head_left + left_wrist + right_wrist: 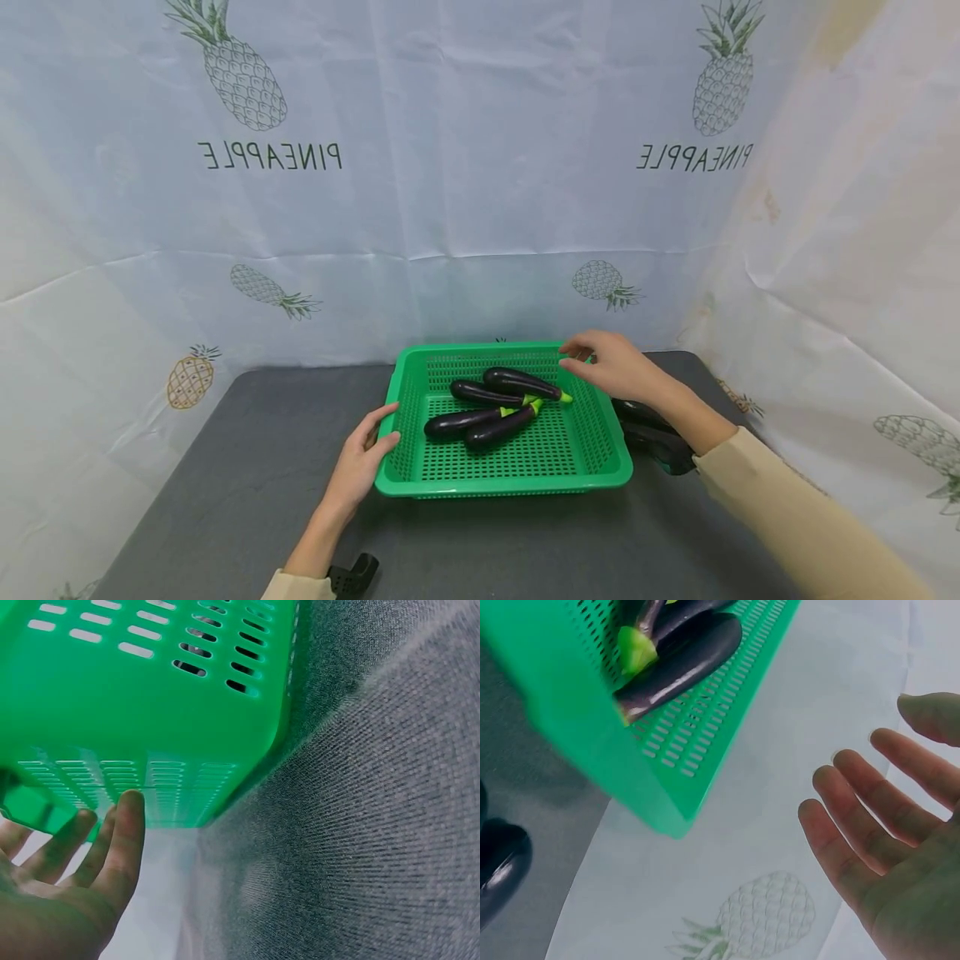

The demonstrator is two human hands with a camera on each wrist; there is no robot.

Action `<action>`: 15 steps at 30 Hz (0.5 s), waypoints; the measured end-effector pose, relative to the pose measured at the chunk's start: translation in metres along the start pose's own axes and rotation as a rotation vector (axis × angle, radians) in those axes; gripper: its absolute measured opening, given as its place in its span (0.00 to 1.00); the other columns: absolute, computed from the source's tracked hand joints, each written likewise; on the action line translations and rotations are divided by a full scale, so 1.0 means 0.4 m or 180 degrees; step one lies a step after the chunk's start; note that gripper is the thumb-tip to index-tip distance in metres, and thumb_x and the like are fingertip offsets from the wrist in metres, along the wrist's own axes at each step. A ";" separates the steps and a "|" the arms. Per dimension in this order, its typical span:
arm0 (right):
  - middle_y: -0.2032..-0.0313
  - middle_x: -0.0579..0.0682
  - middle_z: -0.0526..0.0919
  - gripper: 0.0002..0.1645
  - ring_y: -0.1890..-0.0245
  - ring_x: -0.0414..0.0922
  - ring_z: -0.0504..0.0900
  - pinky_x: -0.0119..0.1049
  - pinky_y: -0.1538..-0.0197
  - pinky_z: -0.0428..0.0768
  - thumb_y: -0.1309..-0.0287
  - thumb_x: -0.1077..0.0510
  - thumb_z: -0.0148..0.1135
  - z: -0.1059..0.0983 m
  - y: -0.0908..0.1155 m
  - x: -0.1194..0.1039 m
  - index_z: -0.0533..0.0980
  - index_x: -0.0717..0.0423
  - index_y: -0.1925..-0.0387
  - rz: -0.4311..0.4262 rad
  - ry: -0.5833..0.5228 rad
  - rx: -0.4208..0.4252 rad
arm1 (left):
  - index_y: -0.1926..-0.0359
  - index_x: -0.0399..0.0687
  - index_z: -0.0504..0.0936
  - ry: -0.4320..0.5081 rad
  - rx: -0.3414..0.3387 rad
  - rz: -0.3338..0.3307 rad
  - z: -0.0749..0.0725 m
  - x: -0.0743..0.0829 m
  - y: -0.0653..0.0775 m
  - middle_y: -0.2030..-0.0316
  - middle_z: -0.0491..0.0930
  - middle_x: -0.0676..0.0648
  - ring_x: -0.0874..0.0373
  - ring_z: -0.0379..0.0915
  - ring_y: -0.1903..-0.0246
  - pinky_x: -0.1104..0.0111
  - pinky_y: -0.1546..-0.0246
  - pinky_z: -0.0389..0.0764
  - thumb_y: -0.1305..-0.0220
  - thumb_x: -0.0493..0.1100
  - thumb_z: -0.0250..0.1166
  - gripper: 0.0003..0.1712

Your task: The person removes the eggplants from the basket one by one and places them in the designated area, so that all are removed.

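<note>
A green plastic basket (504, 482) with slotted walls stands on a dark table, and several dark purple eggplants (501, 430) with green stems lie in it. My left hand (358, 460) is at the basket's left rim, its fingers extended and touching it. In the left wrist view the fingers (124, 840) show against the outer wall, under the rim. My right hand (613, 364) hovers by the basket's far right corner. The right wrist view shows its fingers (859, 810) spread, a little bent, with nothing held.
More eggplants (637, 414) lie on the table right of the basket, partly hidden by the right forearm. A dark object (675, 454) sits by the right sleeve cuff. White cloth (495, 183) with pineapple prints hangs behind and beside the grey table (247, 467).
</note>
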State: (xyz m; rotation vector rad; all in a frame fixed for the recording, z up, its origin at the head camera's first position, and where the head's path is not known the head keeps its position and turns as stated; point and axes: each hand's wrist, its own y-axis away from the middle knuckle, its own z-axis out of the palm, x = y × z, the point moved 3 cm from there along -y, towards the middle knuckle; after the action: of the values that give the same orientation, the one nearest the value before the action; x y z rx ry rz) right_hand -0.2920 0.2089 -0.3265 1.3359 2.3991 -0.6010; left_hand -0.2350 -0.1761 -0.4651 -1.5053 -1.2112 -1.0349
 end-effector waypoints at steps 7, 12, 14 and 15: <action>0.54 0.50 0.84 0.19 0.55 0.47 0.81 0.48 0.52 0.79 0.27 0.51 0.59 0.026 -0.057 -0.017 0.81 0.57 0.44 -0.0062 -0.0052 -0.0106 | 0.25 0.54 0.65 0.0033 -0.0001 -0.0058 0.002 -0.004 -0.003 0.21 0.51 0.40 0.44 0.43 0.22 0.43 0.30 0.58 0.22 0.45 0.57 0.28; 0.53 0.49 0.84 0.19 0.55 0.46 0.81 0.48 0.52 0.79 0.26 0.50 0.59 0.057 -0.094 -0.013 0.81 0.57 0.43 -0.0079 -0.0120 -0.0145 | 0.25 0.53 0.65 0.0005 0.0031 -0.0079 0.002 -0.001 -0.003 0.22 0.53 0.41 0.46 0.48 0.23 0.46 0.33 0.64 0.22 0.45 0.57 0.28; 0.53 0.50 0.84 0.19 0.54 0.47 0.81 0.48 0.51 0.79 0.27 0.51 0.60 0.070 -0.108 -0.011 0.81 0.57 0.44 -0.0061 -0.0134 -0.0158 | 0.25 0.53 0.65 0.0007 0.0033 -0.0079 0.002 -0.001 -0.003 0.22 0.54 0.41 0.47 0.50 0.23 0.47 0.34 0.66 0.22 0.44 0.57 0.28; 0.53 0.50 0.84 0.19 0.54 0.47 0.81 0.48 0.51 0.79 0.27 0.51 0.60 0.077 -0.115 -0.010 0.81 0.58 0.44 -0.0048 -0.0132 -0.0166 | 0.25 0.53 0.65 0.0007 0.0038 -0.0077 0.002 -0.001 -0.003 0.22 0.54 0.41 0.47 0.50 0.23 0.47 0.34 0.65 0.22 0.44 0.57 0.28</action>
State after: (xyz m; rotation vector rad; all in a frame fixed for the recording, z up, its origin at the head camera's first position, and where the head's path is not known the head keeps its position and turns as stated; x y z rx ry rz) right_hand -0.3270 0.1687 -0.3419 1.2726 2.3771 -0.5607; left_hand -0.2361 -0.1753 -0.4654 -1.4832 -1.2347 -1.0431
